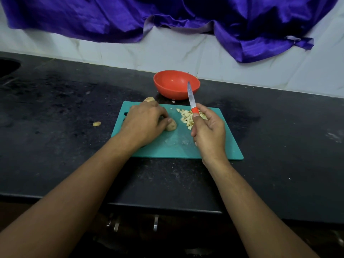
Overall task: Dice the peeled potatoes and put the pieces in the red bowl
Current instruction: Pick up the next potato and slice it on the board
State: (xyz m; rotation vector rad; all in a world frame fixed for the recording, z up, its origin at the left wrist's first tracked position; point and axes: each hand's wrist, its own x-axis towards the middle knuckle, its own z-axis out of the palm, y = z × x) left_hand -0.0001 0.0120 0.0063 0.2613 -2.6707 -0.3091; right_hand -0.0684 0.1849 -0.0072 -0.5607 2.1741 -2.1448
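from the head camera, looking down: a flat teal plastic cutting board (214, 146) lies on the black stone counter (55, 108). just beyond its far edge stands a round red plastic bowl (173, 84), close to the white tiled wall (242, 67).

the left hand (145, 121) rests on the left part of the board, fingers curled over a pale peeled potato chunk (171, 126), with the thumb tip touching it. the right hand (210, 131) is wrapped round the orange handle of a small steel-bladed knife (191, 95). the blade is lifted off the board and points up and away, its tip showing against the bowl's right side.

a heap of small pale potato dice (187, 117) sits on the far right part of the board, partly hidden by the right thumb.

another peeled potato (149, 99) pokes out beyond the left knuckles at the board's far edge; i cannot tell whether it lies on board or counter. a little potato scrap (97, 124) lies on the counter, left of the board. a shiny purple cloth (93, 19) hangs down the wall above.
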